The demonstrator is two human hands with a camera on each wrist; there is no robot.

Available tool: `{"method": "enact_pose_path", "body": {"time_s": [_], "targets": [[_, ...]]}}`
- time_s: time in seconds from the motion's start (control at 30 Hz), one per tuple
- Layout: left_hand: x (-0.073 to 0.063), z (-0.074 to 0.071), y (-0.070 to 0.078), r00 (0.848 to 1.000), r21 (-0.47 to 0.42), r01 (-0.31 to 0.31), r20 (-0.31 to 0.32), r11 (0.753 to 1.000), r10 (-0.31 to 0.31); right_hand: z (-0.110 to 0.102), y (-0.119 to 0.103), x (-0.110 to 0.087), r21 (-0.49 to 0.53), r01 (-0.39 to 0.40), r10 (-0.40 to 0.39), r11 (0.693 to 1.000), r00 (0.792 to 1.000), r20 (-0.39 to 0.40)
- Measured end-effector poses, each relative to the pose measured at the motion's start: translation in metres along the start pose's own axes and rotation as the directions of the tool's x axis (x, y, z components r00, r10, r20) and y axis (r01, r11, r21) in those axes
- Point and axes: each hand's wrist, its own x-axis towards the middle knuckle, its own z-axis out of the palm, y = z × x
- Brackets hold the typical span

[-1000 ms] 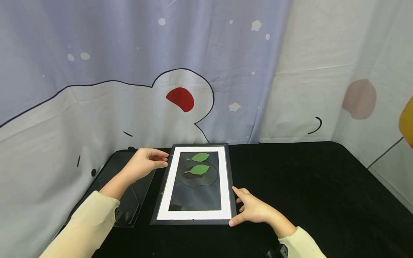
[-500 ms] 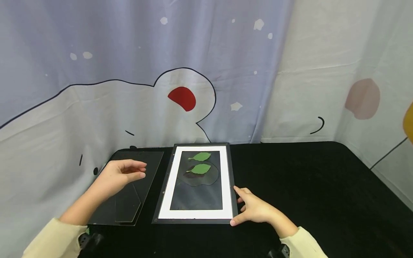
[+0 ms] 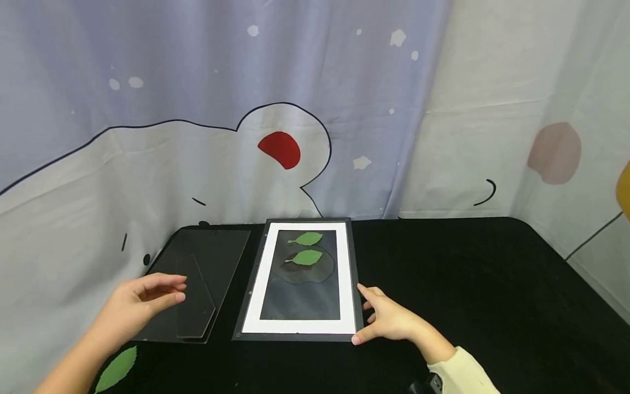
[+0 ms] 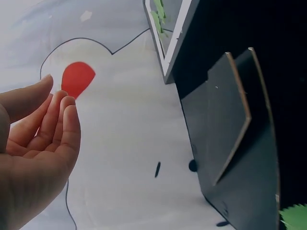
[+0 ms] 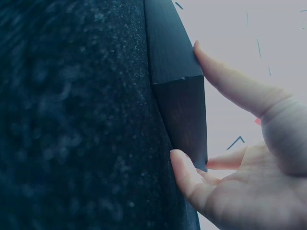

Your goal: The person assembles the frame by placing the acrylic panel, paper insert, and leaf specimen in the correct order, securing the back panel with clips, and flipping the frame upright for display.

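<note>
A black picture frame with a white mat lies face up on the black table, two green leaves inside its dark window. My right hand holds the frame's near right corner, thumb at the corner and fingertips along the right side; in the right wrist view that black corner sits between thumb and fingers. At the left, my left hand is in the air with loosely bent fingers and nothing in it. Below it is a dark backing board with a stand flap.
A third green leaf lies at the near left, partly behind my left forearm. A printed curtain hangs right behind the table. Black cloth covers the table to the right of the frame.
My left hand has left the frame's left edge and moved left and nearer, over the backing board. The leaf at the near left has come into view. My right hand stays at the frame.
</note>
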Motion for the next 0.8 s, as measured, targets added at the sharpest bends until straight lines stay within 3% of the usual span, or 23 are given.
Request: {"method": "enact_pose_path", "body": {"time_s": [0.17, 0.3, 0.47, 0.63, 0.7, 0.8], "targets": [[-0.015, -0.003, -0.014, 0.999, 0.003, 0.023, -0.037, 1.000, -0.023, -0.001, 0.000, 0.000, 0.004, 0.002, -0.002, 1.000, 1.000, -0.001], [-0.031, -0.009, -0.028, 0.991, 0.007, 0.134, -0.021, 0.991, -0.134, 0.000, 0.001, 0.001, 0.003, 0.006, -0.006, 1.000, 1.000, 0.001], [-0.046, -0.018, -0.050, 0.962, 0.043, 0.274, -0.024, 0.961, -0.273, -0.002, 0.001, 0.001, 0.000, 0.006, -0.006, 1.000, 1.000, -0.002], [-0.056, -0.023, -0.074, 0.915, 0.041, 0.404, -0.039, 0.914, -0.402, -0.004, -0.001, 0.000, 0.000, 0.007, -0.007, 1.000, 1.000, -0.007], [-0.059, -0.022, -0.083, 0.895, 0.018, 0.443, -0.063, 0.896, -0.441, -0.004, -0.001, 0.000, 0.000, 0.006, -0.006, 1.000, 1.000, -0.007], [-0.063, -0.018, -0.094, 0.884, -0.011, 0.456, -0.113, 0.890, -0.454, -0.004, -0.001, -0.001, 0.002, 0.004, -0.004, 1.000, 1.000, -0.006]]}}
